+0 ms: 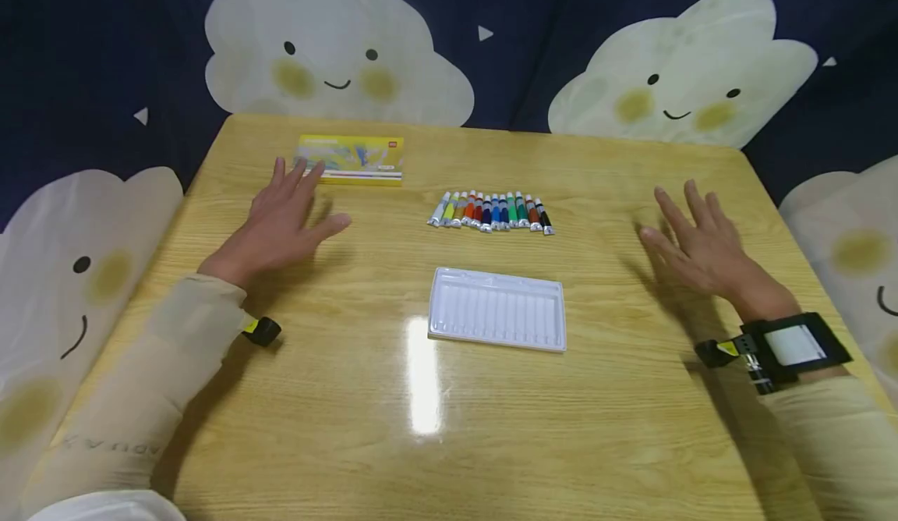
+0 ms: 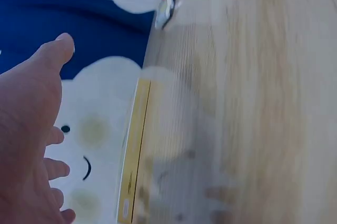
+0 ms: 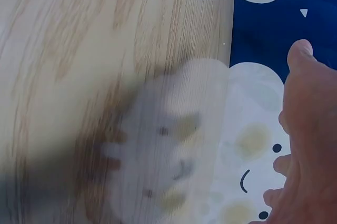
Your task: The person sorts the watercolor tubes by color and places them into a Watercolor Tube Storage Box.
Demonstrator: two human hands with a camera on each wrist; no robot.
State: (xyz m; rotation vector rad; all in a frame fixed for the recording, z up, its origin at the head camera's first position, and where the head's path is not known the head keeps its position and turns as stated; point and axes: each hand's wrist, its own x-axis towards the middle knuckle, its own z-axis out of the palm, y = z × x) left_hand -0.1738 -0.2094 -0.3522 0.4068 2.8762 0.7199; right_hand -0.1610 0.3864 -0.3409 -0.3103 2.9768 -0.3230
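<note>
Over the left of the table, my left hand [image 1: 281, 221] hovers with fingers spread, its fingertips overlapping the near-left corner of a flat yellow box [image 1: 365, 156] in the head view. In the left wrist view the box [image 2: 135, 150] shows edge-on beyond the hand [image 2: 26, 129]. My right hand [image 1: 701, 244] is held above the table's right side, fingers apart, holding nothing. Between the hands lies a row of several coloured paint tubes [image 1: 494, 213], caps pointing away from me. Nearer to me is a white plastic tray [image 1: 496, 275] with narrow parallel slots and no tubes in it.
The wooden table [image 1: 337, 412] has its back edge against a dark blue curtain [image 1: 519, 37] printed with smiling clouds. A bright reflection lies on the tabletop just below the tray. Each wrist carries a small strapped camera.
</note>
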